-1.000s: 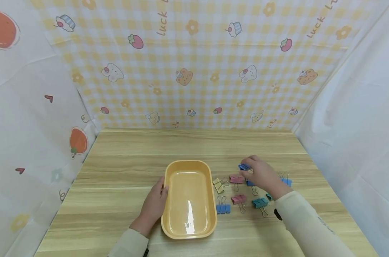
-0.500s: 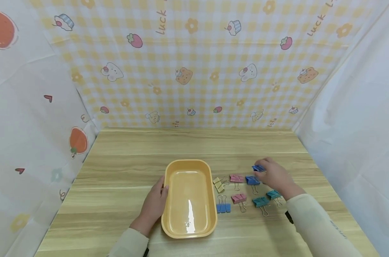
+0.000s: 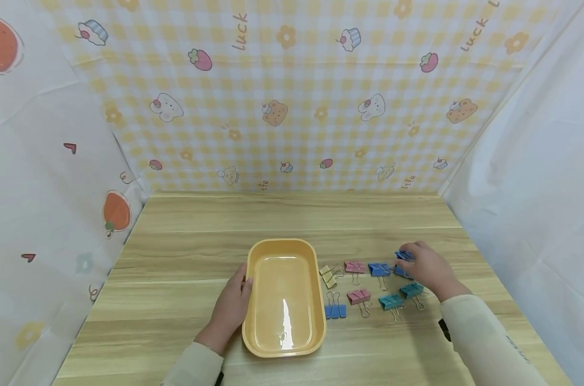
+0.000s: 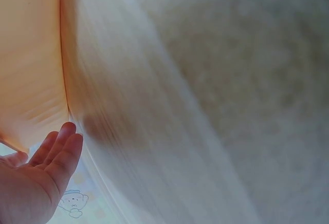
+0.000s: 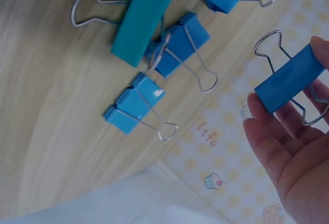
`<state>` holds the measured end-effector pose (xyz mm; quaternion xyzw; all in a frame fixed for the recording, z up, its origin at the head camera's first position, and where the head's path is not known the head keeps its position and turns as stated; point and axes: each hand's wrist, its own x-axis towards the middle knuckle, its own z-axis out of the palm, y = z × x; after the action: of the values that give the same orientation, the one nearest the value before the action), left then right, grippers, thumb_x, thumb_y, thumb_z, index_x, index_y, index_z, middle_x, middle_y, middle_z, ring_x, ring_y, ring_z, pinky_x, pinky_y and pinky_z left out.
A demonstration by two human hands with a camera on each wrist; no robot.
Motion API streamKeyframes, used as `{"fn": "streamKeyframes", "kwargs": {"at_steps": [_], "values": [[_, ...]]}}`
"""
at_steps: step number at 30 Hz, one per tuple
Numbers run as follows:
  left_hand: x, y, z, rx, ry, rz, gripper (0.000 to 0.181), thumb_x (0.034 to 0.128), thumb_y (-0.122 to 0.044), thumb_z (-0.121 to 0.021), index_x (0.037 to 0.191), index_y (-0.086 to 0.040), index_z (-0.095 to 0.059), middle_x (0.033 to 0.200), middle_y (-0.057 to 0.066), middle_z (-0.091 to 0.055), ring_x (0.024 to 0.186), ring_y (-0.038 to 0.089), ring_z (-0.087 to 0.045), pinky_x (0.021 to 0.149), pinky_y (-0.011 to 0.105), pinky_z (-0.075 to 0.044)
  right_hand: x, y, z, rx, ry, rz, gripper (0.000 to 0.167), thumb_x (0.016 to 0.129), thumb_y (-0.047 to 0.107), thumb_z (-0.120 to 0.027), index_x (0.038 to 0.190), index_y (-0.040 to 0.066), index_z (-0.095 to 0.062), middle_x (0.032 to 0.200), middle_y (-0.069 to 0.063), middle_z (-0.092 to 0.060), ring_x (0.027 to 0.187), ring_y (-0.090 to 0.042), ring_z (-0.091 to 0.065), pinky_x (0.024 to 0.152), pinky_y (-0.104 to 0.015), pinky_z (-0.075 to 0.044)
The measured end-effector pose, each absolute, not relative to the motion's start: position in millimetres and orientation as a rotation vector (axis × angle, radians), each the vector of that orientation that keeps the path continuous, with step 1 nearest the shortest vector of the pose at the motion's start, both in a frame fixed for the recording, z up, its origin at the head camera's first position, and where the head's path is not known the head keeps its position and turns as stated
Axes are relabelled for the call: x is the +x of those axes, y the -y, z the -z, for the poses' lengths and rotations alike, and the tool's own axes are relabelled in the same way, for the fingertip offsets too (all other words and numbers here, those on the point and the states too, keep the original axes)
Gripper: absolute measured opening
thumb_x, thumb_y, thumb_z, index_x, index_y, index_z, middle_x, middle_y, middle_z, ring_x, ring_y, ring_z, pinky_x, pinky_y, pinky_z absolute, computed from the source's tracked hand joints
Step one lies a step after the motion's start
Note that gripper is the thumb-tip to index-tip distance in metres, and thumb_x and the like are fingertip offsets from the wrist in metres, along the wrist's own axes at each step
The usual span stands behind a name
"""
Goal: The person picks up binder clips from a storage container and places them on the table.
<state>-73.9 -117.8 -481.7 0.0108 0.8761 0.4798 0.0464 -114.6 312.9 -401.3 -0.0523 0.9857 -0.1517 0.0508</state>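
Note:
A blue binder clip [image 5: 289, 79] is pinched by its body between the thumb and fingers of my right hand [image 3: 428, 268]. In the head view it hangs over another blue binder clip [image 3: 403, 272], partly hidden at the right end of the back row. My left hand [image 3: 231, 305] rests against the left side of a yellow tray [image 3: 247, 321], its thumb near the rim. The left wrist view shows those fingers [image 4: 64, 157] nearly straight along the tray's outer wall. Nothing lies inside the tray.
Right of the tray lie a yellow clip [image 3: 328, 277], a blue clip [image 3: 335, 311], pink clips [image 3: 354, 267], another blue clip [image 3: 379, 269] and teal clips [image 3: 391, 302] on the wooden table [image 3: 186, 225]. A checked cloth [image 3: 297, 134] hangs behind.
My right hand has moved right and slightly toward me with the blue binder clip, uncovering the blue and teal clips it was over. My left hand and the tray have stayed put.

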Motion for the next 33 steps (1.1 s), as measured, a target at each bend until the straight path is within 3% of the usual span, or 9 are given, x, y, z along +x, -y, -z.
{"fn": "streamKeyframes", "kwargs": {"at_steps": [17, 33], "values": [[-73.1, 117.5, 479.6, 0.014, -2.67, -1.463, 0.052, 0.1057, -0.023, -0.038, 0.152, -0.004, -0.024, 0.133, 0.017, -0.053, 0.101, 0.023, -0.061, 0.088, 0.043, -0.051, -107.2, -336.9, 410.7, -0.039, -2.979, 0.382, 0.045, 0.092, 0.03, -0.064, 0.121, -0.005, -0.059, 0.118, -0.033, -0.052, 0.102, -0.05, -0.056, 0.08, -0.061, -0.047], [-74.1, 118.2, 481.0, 0.029, -2.677, -1.451, 0.052, 0.1058, -0.024, -0.037, 0.152, -0.004, -0.024, 0.136, 0.017, -0.052, 0.106, 0.026, -0.06, 0.09, 0.045, -0.051, -100.9, -348.4, 417.2, 0.048, -2.93, 0.389, 0.047, 0.093, 0.029, -0.061, 0.123, -0.007, -0.056, 0.122, -0.038, -0.047, 0.105, -0.053, -0.053, 0.083, -0.062, -0.046]]}}
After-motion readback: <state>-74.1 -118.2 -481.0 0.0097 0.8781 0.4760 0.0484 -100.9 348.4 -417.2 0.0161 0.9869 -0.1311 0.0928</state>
